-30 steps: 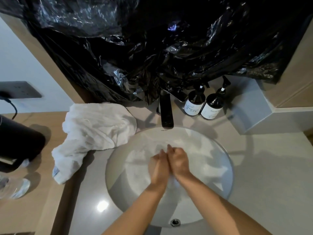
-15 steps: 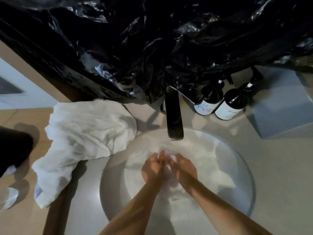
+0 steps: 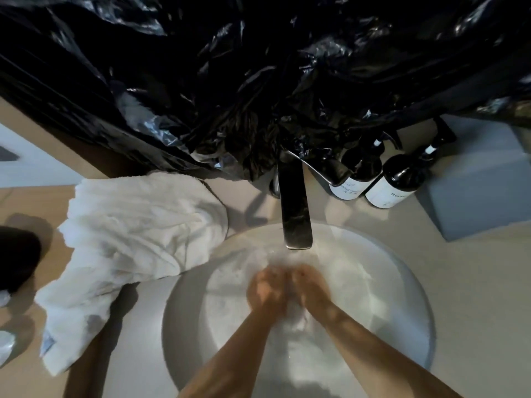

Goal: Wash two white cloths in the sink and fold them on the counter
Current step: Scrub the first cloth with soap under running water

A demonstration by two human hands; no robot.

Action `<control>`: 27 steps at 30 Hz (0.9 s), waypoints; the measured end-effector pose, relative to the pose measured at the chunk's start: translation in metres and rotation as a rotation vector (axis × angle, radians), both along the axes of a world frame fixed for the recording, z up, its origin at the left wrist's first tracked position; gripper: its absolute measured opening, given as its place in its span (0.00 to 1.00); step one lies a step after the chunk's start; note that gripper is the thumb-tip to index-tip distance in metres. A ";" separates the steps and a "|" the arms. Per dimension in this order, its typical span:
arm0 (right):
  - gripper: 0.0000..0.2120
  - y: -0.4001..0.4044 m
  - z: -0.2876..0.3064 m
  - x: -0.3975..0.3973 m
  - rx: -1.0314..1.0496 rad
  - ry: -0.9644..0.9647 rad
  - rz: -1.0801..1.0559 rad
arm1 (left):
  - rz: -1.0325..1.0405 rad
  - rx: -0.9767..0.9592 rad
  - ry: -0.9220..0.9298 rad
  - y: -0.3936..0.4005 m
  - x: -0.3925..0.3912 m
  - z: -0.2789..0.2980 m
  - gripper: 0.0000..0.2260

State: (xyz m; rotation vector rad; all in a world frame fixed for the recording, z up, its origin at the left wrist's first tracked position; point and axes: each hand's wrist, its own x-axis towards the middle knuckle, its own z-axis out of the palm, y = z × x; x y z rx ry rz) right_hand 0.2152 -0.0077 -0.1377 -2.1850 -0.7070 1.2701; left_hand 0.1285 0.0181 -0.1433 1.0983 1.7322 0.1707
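One white cloth [image 3: 353, 285] lies wet and spread out in the round white sink [image 3: 186, 334]. My left hand [image 3: 267, 291] and my right hand [image 3: 309, 288] are side by side in the basin under the dark tap [image 3: 294, 208], both blurred, fingers curled into the wet cloth. A second white cloth [image 3: 129, 245] lies crumpled on the counter left of the sink, one end trailing toward me.
Two dark pump bottles [image 3: 382, 179] stand behind the sink to the right, beside a grey box [image 3: 482, 182]. Black plastic sheeting [image 3: 258, 81] hangs over the wall above the tap. A dark object [image 3: 17, 257] sits at the left edge on the wooden counter.
My hands have stayed together on the cloth in the basin and are now blurred with motion. The view has dropped closer to the sink.
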 end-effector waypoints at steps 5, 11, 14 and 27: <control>0.21 -0.016 0.033 -0.006 0.135 0.098 -0.177 | -0.041 0.168 -0.109 -0.029 0.011 0.053 0.21; 0.21 -0.027 0.081 -0.029 0.161 0.000 -0.083 | 0.138 0.266 -0.156 -0.027 -0.005 0.087 0.21; 0.22 -0.014 0.094 -0.016 0.136 0.007 -0.095 | 0.052 0.256 -0.186 -0.043 0.001 0.107 0.20; 0.18 -0.028 0.113 -0.041 0.184 -0.034 0.052 | 0.163 0.272 -0.146 -0.036 -0.021 0.113 0.19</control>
